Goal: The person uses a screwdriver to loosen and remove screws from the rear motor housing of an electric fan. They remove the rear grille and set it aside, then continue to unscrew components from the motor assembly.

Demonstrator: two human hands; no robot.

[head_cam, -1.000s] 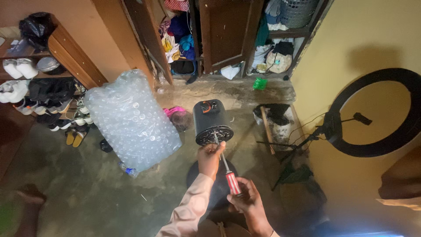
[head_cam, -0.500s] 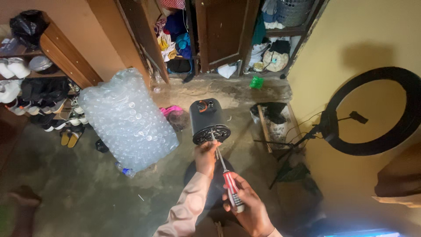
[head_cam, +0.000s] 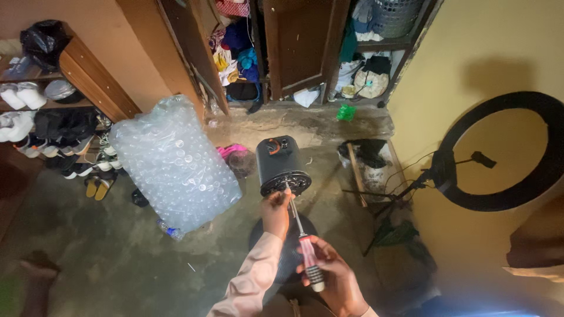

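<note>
I see a stained concrete floor [head_cam: 106,258], a yellow wall [head_cam: 476,53] at right, a shoe rack [head_cam: 53,123] at left, and an open wooden wardrobe [head_cam: 299,47] stuffed with clothes, dimly lit.

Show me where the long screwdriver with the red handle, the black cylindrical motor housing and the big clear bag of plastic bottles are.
Long screwdriver with the red handle [head_cam: 307,253]: head view, on the red grip.
Black cylindrical motor housing [head_cam: 281,165]: head view, on its side wall.
Big clear bag of plastic bottles [head_cam: 173,164]: head view, on the bag's middle.

Dim warm indoor light; soft focus, wide-angle edge distortion.
</note>
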